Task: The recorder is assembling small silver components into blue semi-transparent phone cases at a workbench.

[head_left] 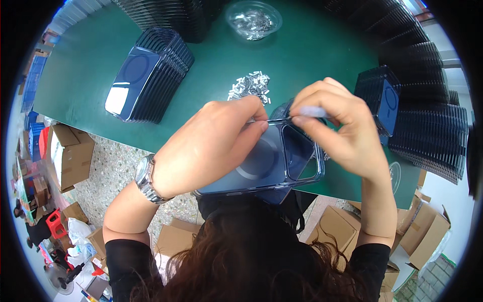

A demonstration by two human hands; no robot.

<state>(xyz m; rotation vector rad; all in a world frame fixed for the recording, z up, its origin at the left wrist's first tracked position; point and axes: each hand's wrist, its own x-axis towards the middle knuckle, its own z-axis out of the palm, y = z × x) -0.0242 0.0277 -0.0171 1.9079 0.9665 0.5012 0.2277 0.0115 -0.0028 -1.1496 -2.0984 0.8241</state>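
A dark blue, see-through phone case (229, 180) with a ring on its back and a large camera cutout is tilted above the table's front edge. My left hand (211, 138), with a metal watch (146, 178) on its wrist, pinches the case's far rim between thumb and fingers. At the same rim, beside the cutout corner, my right hand (342, 126) has its thumb and fingers pressed together. A blurred pale lilac thing (313, 111) shows between its fingers; its kind is unclear. Beyond my hands lies a pile of small silver metal pieces (254, 85).
On the green table (216, 70), a stack of phone cases (146, 75) stands at left and another stack (385, 100) at right. Tall rows of cases (427, 136) line the right edge. A clear bowl (236, 27) of metal pieces sits at the back. Cardboard boxes (73, 151) surround the table.
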